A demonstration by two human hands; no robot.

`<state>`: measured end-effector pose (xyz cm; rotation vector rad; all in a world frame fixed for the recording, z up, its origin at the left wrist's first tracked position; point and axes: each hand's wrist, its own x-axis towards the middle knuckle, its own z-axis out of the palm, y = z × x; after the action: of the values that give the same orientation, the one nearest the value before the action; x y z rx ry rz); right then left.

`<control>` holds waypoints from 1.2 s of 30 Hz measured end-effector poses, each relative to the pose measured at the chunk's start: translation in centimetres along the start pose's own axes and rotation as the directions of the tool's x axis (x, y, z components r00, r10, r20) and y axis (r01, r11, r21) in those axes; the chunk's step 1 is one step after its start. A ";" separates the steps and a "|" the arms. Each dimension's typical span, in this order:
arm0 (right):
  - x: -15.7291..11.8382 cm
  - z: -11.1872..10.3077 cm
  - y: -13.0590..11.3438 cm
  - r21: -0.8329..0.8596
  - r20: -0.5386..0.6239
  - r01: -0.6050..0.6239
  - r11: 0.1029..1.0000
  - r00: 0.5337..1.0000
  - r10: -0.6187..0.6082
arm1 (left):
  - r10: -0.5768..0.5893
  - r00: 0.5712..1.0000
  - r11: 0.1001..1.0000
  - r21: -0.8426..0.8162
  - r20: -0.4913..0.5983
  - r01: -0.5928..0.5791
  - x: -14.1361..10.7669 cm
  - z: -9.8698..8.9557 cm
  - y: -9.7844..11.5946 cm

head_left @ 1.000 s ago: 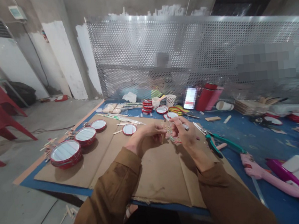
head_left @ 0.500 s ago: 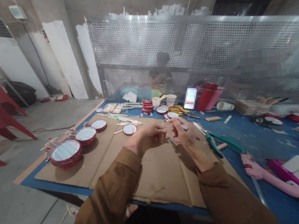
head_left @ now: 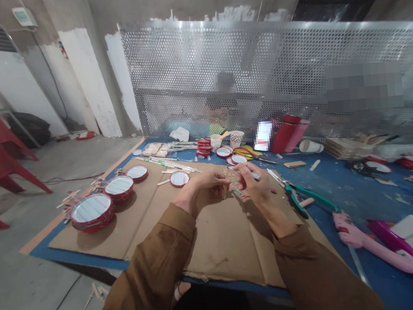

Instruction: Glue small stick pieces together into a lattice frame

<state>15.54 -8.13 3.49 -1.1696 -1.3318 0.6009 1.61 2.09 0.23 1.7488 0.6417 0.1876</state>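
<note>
Above the cardboard sheet (head_left: 214, 241), my left hand (head_left: 210, 181) is closed with its fingertips pinching a small flat wooden stick (head_left: 224, 190). Close by on the right, my right hand (head_left: 258, 184) is also closed, wrapped round a slim grey pen-like tool (head_left: 255, 176); its tip cannot be made out. Small pale and coloured scraps (head_left: 235, 181) lie on the cardboard between and behind the two hands. Beyond my left hand sits a small round red-rimmed disc (head_left: 179, 178) with a wooden stick by it.
Red-rimmed round drum-like pieces (head_left: 91, 208) with sticks line the left side. Green-handled pliers (head_left: 313, 196) and a pink-handled tool (head_left: 377, 248) lie right. Paper cups (head_left: 236, 138), a phone (head_left: 263, 136) and a red bottle (head_left: 286, 133) stand along the perforated metal panel (head_left: 191, 64).
Both hands stay in nearly the same place. The wooden stick in my left fingers shows slightly more clearly than before.
</note>
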 end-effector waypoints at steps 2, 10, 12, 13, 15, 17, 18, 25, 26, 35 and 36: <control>0.0 0.0 -0.1 -0.002 0.007 -0.008 1.000 1.000 0.008 | 0.009 1.000 1.000 0.001 0.006 -0.009 0.2 -0.1 -0.2; 0.2 -0.3 0.9 -0.002 -0.058 0.028 1.000 0.998 -0.028 | -0.005 1.000 1.000 -0.007 -0.020 0.005 0.3 -0.1 -0.4; 0.3 -0.3 1.0 0.002 -0.034 0.030 1.000 0.999 -0.029 | -0.012 1.000 1.000 0.000 -0.025 0.012 0.3 -0.1 -0.5; 0.3 -0.3 1.0 0.001 -0.029 0.031 1.000 0.999 -0.031 | -0.013 0.999 1.000 0.000 -0.030 0.013 0.3 -0.1 -0.5; 0.3 -0.3 1.0 -0.004 -0.042 0.037 0.999 0.998 -0.038 | -0.014 0.999 1.000 -0.006 -0.035 0.014 0.3 -0.1 -0.5; 0.2 -0.3 0.9 -0.008 -0.056 0.042 0.999 0.998 -0.042 | -0.013 0.999 1.000 -0.010 -0.033 0.013 0.3 -0.1 -0.5; 0.2 -0.3 0.8 -0.007 -0.054 0.042 0.999 0.998 -0.042 | -0.013 0.999 1.000 -0.010 -0.030 0.013 0.3 -0.1 -0.5; 0.2 -0.2 0.7 0.000 -0.044 0.065 0.998 0.997 -0.065 | 0.010 1.000 1.000 -0.005 -0.020 -0.010 0.1 -0.1 -0.4; 0.2 -0.2 0.7 0.000 -0.040 0.068 0.998 0.997 -0.068 | 0.009 1.000 1.000 -0.006 -0.018 -0.009 0.1 -0.1 -0.4; 0.1 -0.2 0.6 0.000 -0.022 0.041 0.999 0.999 -0.041 | 0.007 0.999 1.000 -0.012 -0.031 -0.007 0.0 0.0 -0.2; 0.1 -0.1 0.6 0.006 -0.021 0.041 0.999 0.999 -0.041 | 0.006 1.000 1.000 -0.013 -0.028 -0.007 0.0 0.0 -0.3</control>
<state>15.84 -7.91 3.02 -1.1382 -1.3321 0.5617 1.51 2.13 0.00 1.7386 0.6542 0.2207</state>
